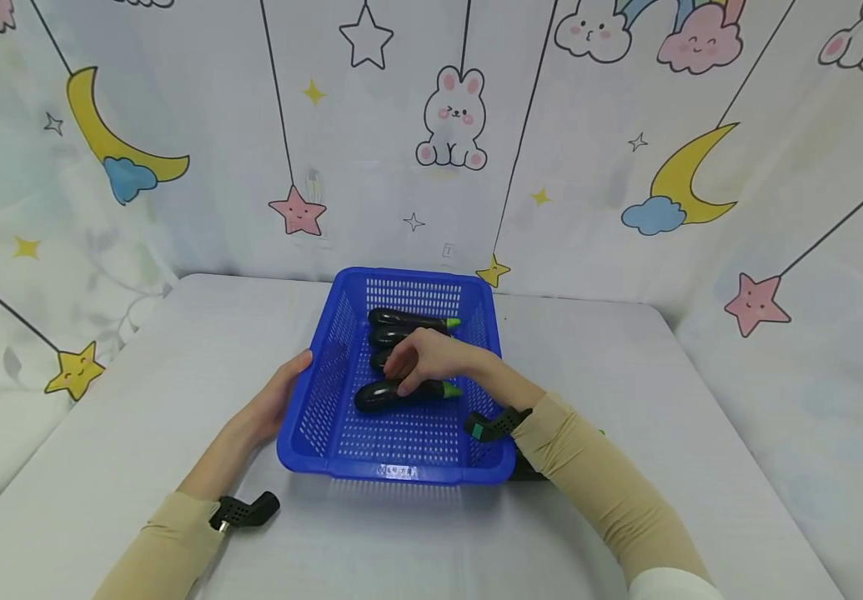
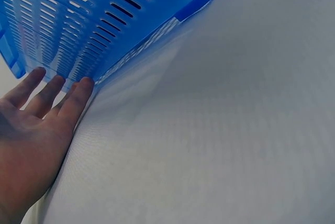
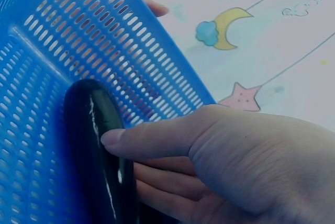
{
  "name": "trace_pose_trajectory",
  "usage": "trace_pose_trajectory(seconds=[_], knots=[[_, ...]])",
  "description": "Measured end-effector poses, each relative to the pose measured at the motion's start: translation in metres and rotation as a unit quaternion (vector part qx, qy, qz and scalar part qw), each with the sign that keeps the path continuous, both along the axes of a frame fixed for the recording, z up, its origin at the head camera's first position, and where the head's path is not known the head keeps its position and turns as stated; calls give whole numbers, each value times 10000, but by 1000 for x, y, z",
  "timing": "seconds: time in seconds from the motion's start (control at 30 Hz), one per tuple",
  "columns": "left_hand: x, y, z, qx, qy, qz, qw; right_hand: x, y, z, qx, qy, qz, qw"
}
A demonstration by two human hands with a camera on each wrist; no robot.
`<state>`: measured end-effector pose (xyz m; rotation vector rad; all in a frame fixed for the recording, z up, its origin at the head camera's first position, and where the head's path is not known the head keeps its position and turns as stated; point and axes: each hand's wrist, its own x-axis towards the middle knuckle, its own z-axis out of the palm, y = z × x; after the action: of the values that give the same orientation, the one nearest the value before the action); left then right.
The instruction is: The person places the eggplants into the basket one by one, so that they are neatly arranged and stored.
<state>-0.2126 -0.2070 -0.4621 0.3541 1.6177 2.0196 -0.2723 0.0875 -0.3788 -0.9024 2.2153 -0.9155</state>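
A blue plastic basket [image 1: 397, 471] with slotted walls stands on the white table, with several dark eggplants lying across it in a row. My right hand [image 1: 431, 358] reaches inside and pinches the nearest eggplant [image 1: 374, 397]. The right wrist view shows the thumb on top of this eggplant [image 3: 91, 130] and the other fingers along its side. The farthest eggplant [image 1: 401, 317] lies near the back wall. At the basket's left side, my left hand [image 1: 281, 396] touches the outer wall; the left wrist view shows its fingers [image 2: 76, 101] nearly straight against the slotted plastic.
Beside the basket's right front corner, a dark object [image 1: 527, 468] is mostly hidden under my right forearm. A small green tip [image 1: 601, 432] shows past the sleeve. White cloth [image 1: 371, 167] printed with moons, stars and rabbits hangs behind and beside the table.
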Motion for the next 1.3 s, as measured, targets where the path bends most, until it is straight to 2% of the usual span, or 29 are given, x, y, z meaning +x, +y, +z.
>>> trace_pose_trajectory(seconds=[0.77, 1.3], knots=[[-2, -1, -3, 143, -50, 18, 9999, -2, 3, 0, -182, 219, -329, 9991], [-1, 0, -1, 105, 1, -28, 9999, -4, 4, 0, -418, 139, -272, 9987]])
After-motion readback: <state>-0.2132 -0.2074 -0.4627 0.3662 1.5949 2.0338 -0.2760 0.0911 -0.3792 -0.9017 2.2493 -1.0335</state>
